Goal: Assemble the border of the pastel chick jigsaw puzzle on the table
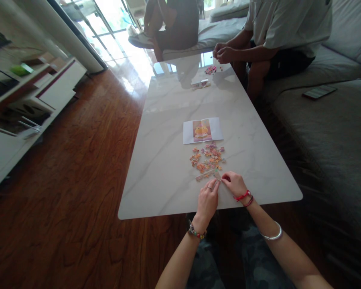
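Left hand [208, 198], right hand [234, 184], both pinching one puzzle piece [219, 180], one picture sheet [202, 131]

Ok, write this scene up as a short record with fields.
Left hand: fingertips at a strip of puzzle pieces
Right hand: fingertips beside the left's; anything held is too small to tell
Loose pieces: mostly orange and pink
Sheet: printed picture, beyond the loose pieces
Table: small box and second pile toward the far end
Sofa: phone lying flat
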The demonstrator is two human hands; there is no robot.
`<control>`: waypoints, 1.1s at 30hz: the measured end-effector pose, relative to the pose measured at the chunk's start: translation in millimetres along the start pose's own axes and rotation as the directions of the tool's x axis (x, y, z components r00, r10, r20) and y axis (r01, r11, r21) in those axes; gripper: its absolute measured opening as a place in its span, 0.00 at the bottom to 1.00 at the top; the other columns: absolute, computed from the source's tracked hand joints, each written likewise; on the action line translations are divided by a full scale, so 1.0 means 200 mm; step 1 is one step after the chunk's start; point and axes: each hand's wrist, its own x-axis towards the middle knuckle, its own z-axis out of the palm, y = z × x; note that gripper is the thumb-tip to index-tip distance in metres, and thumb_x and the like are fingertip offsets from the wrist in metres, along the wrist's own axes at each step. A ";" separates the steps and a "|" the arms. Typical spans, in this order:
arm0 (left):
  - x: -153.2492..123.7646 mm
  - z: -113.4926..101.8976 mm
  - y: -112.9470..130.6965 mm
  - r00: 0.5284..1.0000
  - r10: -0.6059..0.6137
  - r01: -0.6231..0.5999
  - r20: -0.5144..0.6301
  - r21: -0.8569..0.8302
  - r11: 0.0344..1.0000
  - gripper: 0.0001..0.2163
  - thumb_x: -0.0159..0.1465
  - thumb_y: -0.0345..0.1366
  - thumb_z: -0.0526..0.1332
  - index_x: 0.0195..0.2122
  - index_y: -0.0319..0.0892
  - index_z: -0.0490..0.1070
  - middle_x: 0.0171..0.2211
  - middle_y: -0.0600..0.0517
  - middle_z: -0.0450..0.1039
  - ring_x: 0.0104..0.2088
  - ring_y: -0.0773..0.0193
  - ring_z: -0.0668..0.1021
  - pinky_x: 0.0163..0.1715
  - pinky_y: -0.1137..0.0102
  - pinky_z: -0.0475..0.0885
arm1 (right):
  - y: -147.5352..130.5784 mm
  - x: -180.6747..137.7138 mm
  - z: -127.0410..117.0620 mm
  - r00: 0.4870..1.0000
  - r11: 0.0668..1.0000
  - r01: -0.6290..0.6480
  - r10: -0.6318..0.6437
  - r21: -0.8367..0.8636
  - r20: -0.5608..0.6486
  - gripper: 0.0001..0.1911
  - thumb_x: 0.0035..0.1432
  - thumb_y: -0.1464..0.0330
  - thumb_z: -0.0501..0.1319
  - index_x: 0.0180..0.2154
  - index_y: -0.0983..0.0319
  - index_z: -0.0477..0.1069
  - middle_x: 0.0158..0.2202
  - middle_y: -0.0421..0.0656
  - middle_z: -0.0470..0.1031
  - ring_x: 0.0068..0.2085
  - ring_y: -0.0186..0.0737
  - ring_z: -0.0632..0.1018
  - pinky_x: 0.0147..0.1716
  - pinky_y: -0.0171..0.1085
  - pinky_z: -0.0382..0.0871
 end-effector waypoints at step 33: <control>0.08 -0.03 -0.03 0.999 0.038 -0.039 -0.009 -0.063 0.997 0.13 0.60 0.27 0.49 0.45 0.42 0.64 0.47 0.48 0.66 0.46 0.61 0.67 0.45 0.65 0.67 | -0.02 0.08 -0.01 0.998 0.999 -0.039 0.039 0.007 0.047 0.07 0.48 0.67 0.56 0.24 0.63 0.69 0.24 0.41 0.73 0.26 0.33 0.71 0.27 0.31 0.61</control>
